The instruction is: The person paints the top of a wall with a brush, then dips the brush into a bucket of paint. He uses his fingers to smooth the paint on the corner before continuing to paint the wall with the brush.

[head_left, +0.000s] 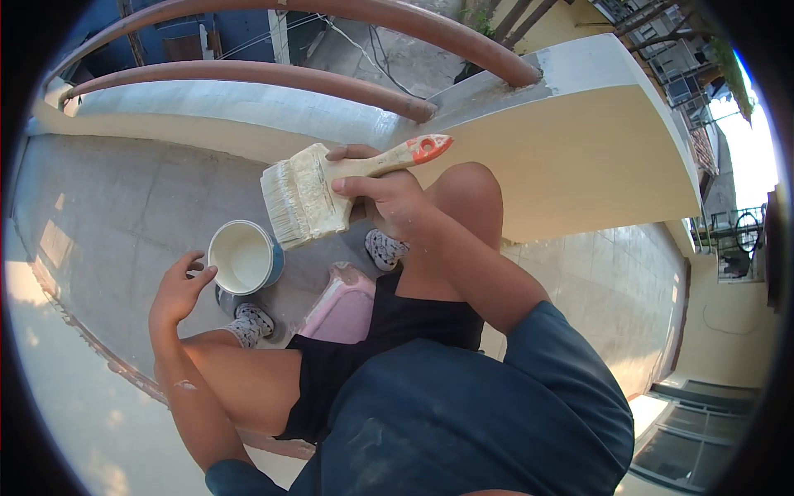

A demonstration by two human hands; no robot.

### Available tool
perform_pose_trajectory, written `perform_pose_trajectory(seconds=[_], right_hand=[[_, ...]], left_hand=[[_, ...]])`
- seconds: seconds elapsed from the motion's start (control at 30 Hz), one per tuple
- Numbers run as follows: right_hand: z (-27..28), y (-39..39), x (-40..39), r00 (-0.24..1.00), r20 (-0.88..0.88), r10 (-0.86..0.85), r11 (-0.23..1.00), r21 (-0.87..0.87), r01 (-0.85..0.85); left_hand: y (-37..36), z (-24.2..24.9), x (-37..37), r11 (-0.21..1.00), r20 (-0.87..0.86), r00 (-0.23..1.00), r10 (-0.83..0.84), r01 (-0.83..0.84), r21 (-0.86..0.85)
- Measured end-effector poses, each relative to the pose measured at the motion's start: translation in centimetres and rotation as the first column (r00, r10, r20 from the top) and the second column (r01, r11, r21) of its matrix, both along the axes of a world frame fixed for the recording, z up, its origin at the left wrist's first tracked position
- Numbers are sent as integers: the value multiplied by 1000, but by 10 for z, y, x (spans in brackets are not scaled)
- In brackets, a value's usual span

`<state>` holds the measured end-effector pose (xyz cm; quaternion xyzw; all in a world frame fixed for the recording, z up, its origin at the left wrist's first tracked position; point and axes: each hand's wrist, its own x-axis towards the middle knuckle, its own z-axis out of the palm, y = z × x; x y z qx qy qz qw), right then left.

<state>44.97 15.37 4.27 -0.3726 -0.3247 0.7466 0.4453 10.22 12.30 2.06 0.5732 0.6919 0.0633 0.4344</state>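
Note:
My right hand (380,194) grips a wide paintbrush (310,194) at the base of its handle. Its bristles point left and are caked in cream-white paint; the red-tipped handle slants up to the right. My left hand (184,285) is at the left rim of a round paint bucket (273,256), thumb on the edge and the other fingers curled beside it. The bucket is blue outside and off-white inside, with its mouth turned toward me. Brush and bucket are apart, the bristles above and right of the rim.
Between my legs is a pink plastic stool (346,310). A low cream wall (579,157) with brown pipe railings (331,91) curves in front and to the right. Grey tiled floor (124,190) lies around my feet. Windows (695,438) show at the lower right.

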Motion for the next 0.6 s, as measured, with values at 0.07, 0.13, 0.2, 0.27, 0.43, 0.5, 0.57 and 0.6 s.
perform_pose_trajectory(seconds=[0.07, 0.13, 0.2, 0.27, 0.43, 0.5, 0.57, 0.6], right_hand=[[2, -20, 0, 997, 2, -74, 997, 16, 74], [4, -47, 8, 986, 0, -167, 986, 17, 167], [-1, -78, 11, 957, -21, -289, 957, 16, 289], [-4, -102, 17, 915, -3, -404, 915, -8, 404], [-23, -93, 21, 914, 98, -394, 916, -38, 399], [-30, -81, 18, 934, 169, -314, 947, -21, 322], [-40, -74, 10, 939, 134, -318, 946, -16, 323], [-45, -74, 7, 949, 114, -294, 955, -14, 298]], left_hand=[[19, -4, -18, 998, -88, 995, -56, 58, 16], [38, -5, -20, 996, -86, 994, -74, 78, 46], [54, -11, -24, 993, -61, 994, -90, 94, 74], [64, -23, -32, 992, -53, 992, -110, 113, 49], [69, -87, -86, 997, -215, 976, 9, 9, 82], [66, -116, -96, 998, -299, 953, 55, -41, 55], [57, -144, -89, 992, -353, 928, 117, -125, 1], [50, -161, -84, 990, -384, 915, 121, -141, -25]])
